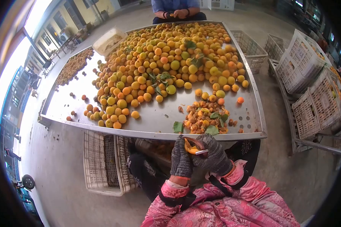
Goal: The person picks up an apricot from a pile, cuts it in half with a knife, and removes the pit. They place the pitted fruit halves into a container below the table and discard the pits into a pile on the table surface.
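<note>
My gloved left hand [181,159] closes on one side of an opened apricot [189,146], just in front of the table's near edge. Its flesh shows orange, with a dark brownish patch inside. My gloved right hand [216,155] is curled in from the other side, gripping a small metal tool [202,152] whose silvery, blade-like end lies against the fruit. Most of the tool is hidden by the fingers. On the table just beyond my hands lies a heap of split apricot pieces [201,119], with green leaves [212,130] on it.
A large pile of whole apricots [159,60] covers much of the metal table [147,133]. Brown pits [77,62] and a white tub [109,41] are at the far left. Plastic crates [102,162] stand below and at right [303,68]. Opposite sits another person [176,9].
</note>
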Available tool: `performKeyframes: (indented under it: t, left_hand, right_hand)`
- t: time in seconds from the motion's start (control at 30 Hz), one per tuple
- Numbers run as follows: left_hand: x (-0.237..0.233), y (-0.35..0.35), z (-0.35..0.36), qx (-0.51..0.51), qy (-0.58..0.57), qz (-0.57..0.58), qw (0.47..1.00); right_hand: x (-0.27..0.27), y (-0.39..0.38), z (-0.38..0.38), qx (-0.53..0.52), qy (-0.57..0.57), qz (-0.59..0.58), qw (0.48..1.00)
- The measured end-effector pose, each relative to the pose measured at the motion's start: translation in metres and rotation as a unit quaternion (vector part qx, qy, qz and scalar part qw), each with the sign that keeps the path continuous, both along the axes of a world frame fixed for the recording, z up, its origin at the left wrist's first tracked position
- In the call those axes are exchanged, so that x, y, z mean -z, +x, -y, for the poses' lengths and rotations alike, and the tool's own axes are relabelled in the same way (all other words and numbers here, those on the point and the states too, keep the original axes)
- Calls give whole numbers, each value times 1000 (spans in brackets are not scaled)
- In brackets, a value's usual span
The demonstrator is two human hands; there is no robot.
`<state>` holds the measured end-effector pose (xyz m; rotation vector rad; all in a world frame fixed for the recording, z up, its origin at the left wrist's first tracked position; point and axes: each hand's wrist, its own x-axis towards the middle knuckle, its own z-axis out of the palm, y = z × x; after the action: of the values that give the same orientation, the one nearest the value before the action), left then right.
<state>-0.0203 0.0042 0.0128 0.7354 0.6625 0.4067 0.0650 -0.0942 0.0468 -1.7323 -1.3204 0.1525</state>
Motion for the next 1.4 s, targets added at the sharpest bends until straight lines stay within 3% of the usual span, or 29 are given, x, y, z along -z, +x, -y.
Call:
performKeyframes:
  t: [0.03,0.1,0.13,0.17,0.2,0.23,0.3,0.37,0.43,0.5,0.57,0.63,0.7,0.77,0.83,0.87,0.9,0.97,1.03,1.1,1.17,1.23,1.27,1.3,1.33,1.4]
  left_hand:
    - [-10,1,1,-63,4,-9,998]
    - [4,-3,-5,-25,-54,28,998]
    - [8,-4,-4,-63,-72,19,995]
    - [3,-4,-5,-101,-89,12,991]
    - [-12,-5,-4,-108,-103,-25,989]
    - [-9,-4,-6,-112,-103,-25,988]
    - [7,1,-14,-239,-133,70,959]
    - [12,-13,-31,-216,-119,31,969]
    - [5,-26,-38,-125,-77,70,987]
    - [15,-28,-47,-148,-79,79,983]
    - [6,-25,-52,-223,-84,46,970]
    - [13,-31,-58,-201,-93,72,973]
    - [16,-36,-57,-174,-104,95,975]
    - [11,-35,-50,-65,-152,158,973]
    - [10,-31,-38,-27,-187,170,967]
    - [9,-26,-30,6,-219,185,958]
    - [4,-20,-18,14,-225,183,957]
    - [-7,-10,5,-69,-109,39,991]
    - [-6,-11,11,-41,-136,82,986]
    - [-15,-9,12,-4,-278,60,959]
    - [-15,-6,20,-8,-272,52,961]
    - [-18,-2,32,-16,-263,44,964]
    - [-23,1,43,-44,-60,-7,997]
    - [-25,2,48,-69,146,-56,985]
    - [-18,1,44,-68,146,-57,985]
    - [-7,-2,32,-51,-92,-26,994]
  right_hand:
    - [12,-3,-1,14,22,-46,999]
    - [20,-10,-3,23,43,-97,994]
    - [19,-14,-5,6,83,-295,952]
    - [17,-17,-7,-11,119,-478,870]
    - [10,-16,-3,19,45,-528,848]
    - [6,-19,-3,15,43,-529,848]
    - [3,-24,-4,34,69,-582,810]
    - [15,-29,-5,12,67,-593,802]
    - [31,-34,-10,-8,67,-605,793]
    - [50,-34,-22,19,43,-481,875]
    - [69,-30,-32,6,77,-422,903]
    - [77,-27,-33,-3,108,-362,926]
    - [55,-21,-31,-23,193,-624,757]
    - [33,-11,-30,45,193,-605,771]
    - [23,0,-24,5,308,-642,702]
    - [7,-1,-28,84,311,-535,781]
    - [-5,3,-26,92,313,-531,782]
    - [-26,8,-18,27,415,-592,690]
    - [-36,9,-15,57,420,-578,697]
    - [-34,11,-13,40,456,-560,690]
    - [-33,11,-10,71,455,-561,688]
    - [-23,12,-7,15,466,-547,695]
    - [-21,11,-6,16,467,-547,694]
    - [-18,9,-6,43,450,-536,713]
    - [-17,9,-5,69,432,-523,732]
    - [-15,8,-5,53,439,-541,715]
